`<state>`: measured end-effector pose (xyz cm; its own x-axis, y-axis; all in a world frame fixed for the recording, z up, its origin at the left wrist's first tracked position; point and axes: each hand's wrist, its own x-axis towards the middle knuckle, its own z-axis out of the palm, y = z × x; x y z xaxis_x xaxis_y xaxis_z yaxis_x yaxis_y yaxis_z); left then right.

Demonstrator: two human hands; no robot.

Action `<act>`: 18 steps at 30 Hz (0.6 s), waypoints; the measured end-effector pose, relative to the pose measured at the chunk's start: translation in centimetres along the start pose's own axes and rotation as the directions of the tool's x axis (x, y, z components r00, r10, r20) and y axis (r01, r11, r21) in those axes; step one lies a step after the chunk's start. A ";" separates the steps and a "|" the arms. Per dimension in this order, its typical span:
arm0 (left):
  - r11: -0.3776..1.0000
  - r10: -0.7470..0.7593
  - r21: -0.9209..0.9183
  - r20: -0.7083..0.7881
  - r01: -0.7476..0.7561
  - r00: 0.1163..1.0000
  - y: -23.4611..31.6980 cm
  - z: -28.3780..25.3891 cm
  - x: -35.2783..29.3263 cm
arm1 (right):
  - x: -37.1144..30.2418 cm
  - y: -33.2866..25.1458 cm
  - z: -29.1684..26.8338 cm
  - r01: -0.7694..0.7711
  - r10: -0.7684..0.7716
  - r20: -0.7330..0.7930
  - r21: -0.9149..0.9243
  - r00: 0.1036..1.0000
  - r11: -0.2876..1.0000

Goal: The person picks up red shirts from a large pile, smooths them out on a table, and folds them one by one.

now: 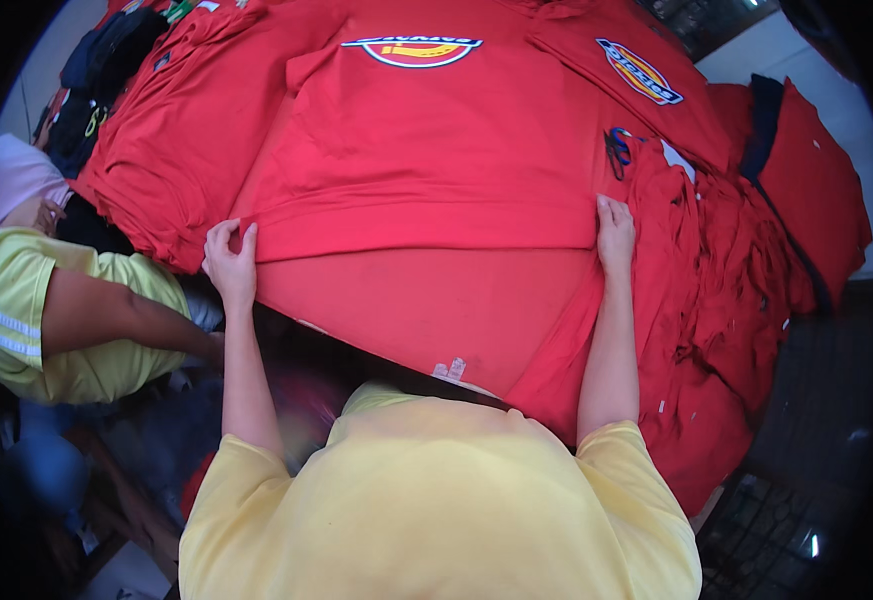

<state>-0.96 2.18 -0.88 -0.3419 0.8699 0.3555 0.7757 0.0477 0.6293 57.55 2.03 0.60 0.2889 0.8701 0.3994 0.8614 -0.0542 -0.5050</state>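
A red sweatshirt (436, 150) with a printed oval emblem on its chest lies spread out in front of me, its wide hem band toward my body. At the left end of that hem is my left hand (229, 265), its thumb and fingers closed on the corner. My right hand (615, 235) pinches the hem's right corner, its fingertips partly hidden. The two arms are stretched forward, holding the hem roughly straight across the red tabletop (406, 305).
Dark-handled scissors (617, 152) lie just beyond my right hand. Piled red garments (706, 290) cover the right side; more red garments (181, 130) are stacked at the left. Another emblem-printed red garment (646, 75) lies far right. A person in yellow (86, 310) is close by on my left.
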 end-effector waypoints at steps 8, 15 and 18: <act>0.573 -0.019 -0.793 0.241 0.208 0.970 0.0 -2.1 0.8 | -1.0 -1.1 -1.4 -0.206 0.163 0.126 0.525 0.978 0.826; 0.545 0.146 -0.762 0.497 0.350 0.855 -2.0 -13.6 -3.1 | -9.4 -4.3 -15.0 -0.518 0.020 0.560 0.750 0.828 0.411; 0.514 0.268 -0.745 0.610 0.425 0.746 -0.9 -17.9 -3.6 | -12.5 -2.7 -19.5 -0.449 -0.226 0.570 0.789 0.790 0.420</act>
<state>-9.90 -9.79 9.63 0.2765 0.9609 0.0121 -0.1418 0.0284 0.9895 59.80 -18.22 11.87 -0.2045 0.9788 -0.0060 -0.0979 -0.0266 -0.9948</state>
